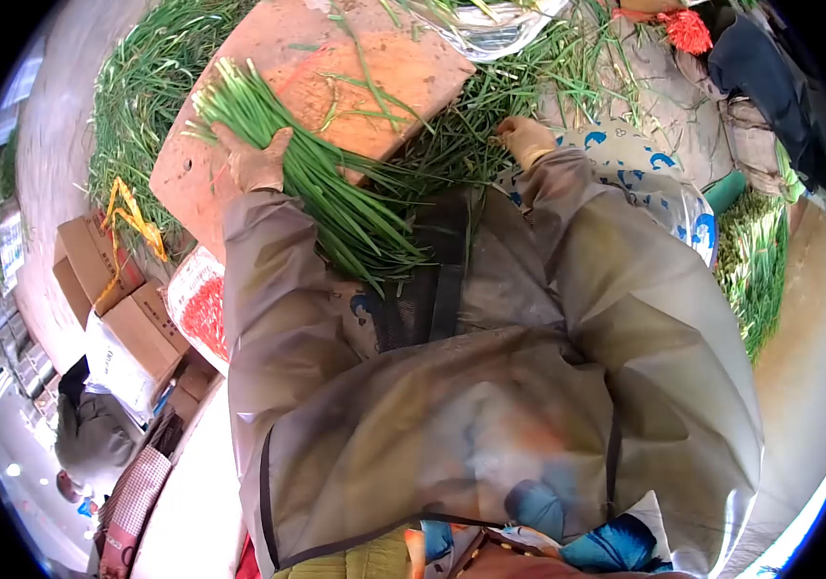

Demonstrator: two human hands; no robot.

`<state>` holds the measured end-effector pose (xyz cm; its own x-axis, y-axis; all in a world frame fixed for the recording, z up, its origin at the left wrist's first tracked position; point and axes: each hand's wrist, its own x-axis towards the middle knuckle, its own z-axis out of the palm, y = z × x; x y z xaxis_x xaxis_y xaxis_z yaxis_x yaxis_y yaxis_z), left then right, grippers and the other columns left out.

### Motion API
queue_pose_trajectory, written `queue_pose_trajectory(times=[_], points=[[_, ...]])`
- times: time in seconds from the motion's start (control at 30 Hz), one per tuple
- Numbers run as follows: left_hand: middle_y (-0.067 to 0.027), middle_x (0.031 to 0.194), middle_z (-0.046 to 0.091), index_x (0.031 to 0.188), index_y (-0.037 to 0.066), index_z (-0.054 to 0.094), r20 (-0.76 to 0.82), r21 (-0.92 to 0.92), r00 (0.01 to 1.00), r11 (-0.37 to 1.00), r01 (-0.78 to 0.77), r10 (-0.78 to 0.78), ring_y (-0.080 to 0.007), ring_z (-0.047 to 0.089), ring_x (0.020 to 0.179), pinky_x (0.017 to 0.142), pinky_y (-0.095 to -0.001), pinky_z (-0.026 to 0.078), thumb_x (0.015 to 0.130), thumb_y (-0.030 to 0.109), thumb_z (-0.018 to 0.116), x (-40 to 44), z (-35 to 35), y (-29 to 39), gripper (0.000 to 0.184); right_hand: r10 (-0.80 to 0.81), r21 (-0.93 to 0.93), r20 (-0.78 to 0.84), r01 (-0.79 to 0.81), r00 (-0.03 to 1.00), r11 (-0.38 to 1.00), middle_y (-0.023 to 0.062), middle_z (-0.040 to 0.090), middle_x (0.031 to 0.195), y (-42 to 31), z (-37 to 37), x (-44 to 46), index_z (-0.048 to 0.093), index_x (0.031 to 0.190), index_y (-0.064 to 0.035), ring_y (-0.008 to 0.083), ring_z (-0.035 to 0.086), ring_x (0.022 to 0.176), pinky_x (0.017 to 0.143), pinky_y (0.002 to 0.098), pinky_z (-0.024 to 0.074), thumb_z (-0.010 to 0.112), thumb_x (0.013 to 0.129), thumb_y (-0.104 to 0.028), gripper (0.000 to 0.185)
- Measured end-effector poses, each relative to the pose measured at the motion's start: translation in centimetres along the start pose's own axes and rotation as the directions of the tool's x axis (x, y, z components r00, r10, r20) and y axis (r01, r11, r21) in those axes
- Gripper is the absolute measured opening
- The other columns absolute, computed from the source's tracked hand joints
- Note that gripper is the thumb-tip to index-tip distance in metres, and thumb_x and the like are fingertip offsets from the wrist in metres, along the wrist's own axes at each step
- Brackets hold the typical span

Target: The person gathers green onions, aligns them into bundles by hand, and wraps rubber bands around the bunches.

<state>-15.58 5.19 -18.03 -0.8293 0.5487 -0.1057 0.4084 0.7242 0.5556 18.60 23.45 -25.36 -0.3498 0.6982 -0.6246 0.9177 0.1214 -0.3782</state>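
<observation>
A thick bunch of green stalks with pale cut ends (326, 174) lies across the left part of a worn wooden board (278, 39) and hangs over its near edge. My left hand (257, 162), in a tan glove, is against the bunch near the pale ends, its thumb and fingers apart around the side. To the right of the board, my right hand (526, 138), also gloved, has its fingers curled over loose green leaves; what lies between the fingertips is too small to make out. A few loose stalks (370, 87) rest on the board.
Piles of loose leaves (138, 116) lie left and right of the board. Cardboard boxes (138, 318) and a red-filled bag (205, 309) stand at left. Stacked bundles (756, 261) are at right. A person (95, 439) is at lower left.
</observation>
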Motion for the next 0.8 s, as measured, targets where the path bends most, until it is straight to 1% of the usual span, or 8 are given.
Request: queue_pose_trajectory(times=[0.1,0.17,0.27,0.43,0.53,0.67,0.73,0.8], points=[[-0.029,0.134,0.033,0.14,-0.003,0.004,-0.034,0.015,0.999,0.999,-0.029,0.029,-0.0383,0.039,0.121,0.099,-0.0379,0.033,0.063,0.036,0.078,-0.1,0.2,0.1,0.114,-0.214,-0.469,0.168,0.268,0.962,0.841,0.0103,0.061,0.106,-2.2,5.3,0.3,0.064,0.105,-0.0141,0.0292,0.059,0.097,0.08,0.0391,0.0482,0.055,0.077,-0.016,0.029],[-0.0288,0.133,0.035,0.14,-0.003,0.004,-0.016,0.024,1.0,0.999,-0.026,0.026,-0.0367,0.041,0.119,0.098,-0.0377,0.034,0.063,0.035,0.078,-0.1,0.0,0.0,0.114,-0.471,-0.552,0.198,0.495,0.86,0.671,0.0119,0.059,0.109,-3.5,10.1,0.7,0.062,0.105,-0.0116,0.03,0.059,0.096,0.078,0.0408,0.049,0.055,0.077,-0.017,0.029],[-0.0257,0.137,0.03,0.14,-0.002,0.003,0.026,0.075,0.998,0.996,0.055,-0.057,-0.0337,0.041,0.12,0.099,-0.0343,0.034,0.065,0.028,0.078,-1.0,-0.9,2.6,0.11,-0.776,-0.571,-0.226,0.565,0.588,0.595,0.0157,0.054,0.114,-4.1,16.5,1.9,0.06,0.102,-0.0069,0.0293,0.053,0.101,0.086,0.042,0.0442,0.049,0.08,-0.027,0.032],[-0.0262,0.135,0.033,0.14,-0.002,0.002,-0.021,-0.099,0.998,0.994,-0.054,0.052,-0.0331,0.043,0.118,0.098,-0.0331,0.034,0.065,0.024,0.078,-0.4,0.2,0.4,0.11,-0.283,-0.529,0.493,0.542,0.823,0.653,0.0152,0.057,0.106,-1.2,11.2,6.7,0.06,0.103,-0.0037,0.0289,0.055,0.093,0.081,0.0402,0.0447,0.056,0.078,-0.031,0.037],[-0.0274,0.135,0.032,0.14,-0.002,0.002,0.019,-0.159,1.0,0.987,-0.012,0.015,-0.0347,0.04,0.119,0.099,-0.0344,0.033,0.063,0.025,0.08,-0.2,0.3,0.2,0.113,-0.057,-0.587,0.53,0.415,0.846,0.695,0.0149,0.059,0.102,3.5,1.8,9.4,0.06,0.104,-0.0017,0.0286,0.056,0.089,0.078,0.0392,0.0451,0.061,0.077,-0.034,0.041],[-0.029,0.136,0.028,0.14,-0.001,0.002,-0.072,-0.067,0.99,0.99,-0.123,0.118,-0.0383,0.035,0.123,0.1,-0.0374,0.031,0.061,0.028,0.081,0.5,0.8,-1.5,0.116,-0.049,-0.52,0.435,0.295,0.899,0.802,0.0145,0.061,0.096,5.4,-8.0,7.9,0.06,0.104,0.0009,0.0283,0.058,0.082,0.075,0.0378,0.0455,0.066,0.076,-0.037,0.048],[-0.029,0.135,0.031,0.14,-0.001,0.005,-0.071,-0.058,0.991,0.992,-0.116,0.112,-0.0394,0.037,0.122,0.1,-0.0397,0.032,0.061,0.033,0.08,0.7,1.1,-2.2,0.114,-0.147,-0.332,0.397,0.291,0.906,0.897,0.0143,0.063,0.093,4.8,-10.5,5.7,0.06,0.105,0.0022,0.0281,0.059,0.079,0.073,0.0371,0.0457,0.069,0.075,-0.039,0.052],[-0.0277,0.133,0.035,0.14,0.0,0.008,-0.047,-0.005,0.999,1.0,-0.007,0.007,-0.0383,0.039,0.121,0.099,-0.0403,0.033,0.063,0.036,0.079,0.5,-0.9,-0.1,0.111,-0.261,0.146,0.419,0.219,0.87,0.965,0.012,0.063,0.091,4.0,-12.6,2.2,0.056,0.11,0.0031,0.0231,0.058,0.082,0.075,0.034,0.045,0.074,0.072,-0.034,0.056]])
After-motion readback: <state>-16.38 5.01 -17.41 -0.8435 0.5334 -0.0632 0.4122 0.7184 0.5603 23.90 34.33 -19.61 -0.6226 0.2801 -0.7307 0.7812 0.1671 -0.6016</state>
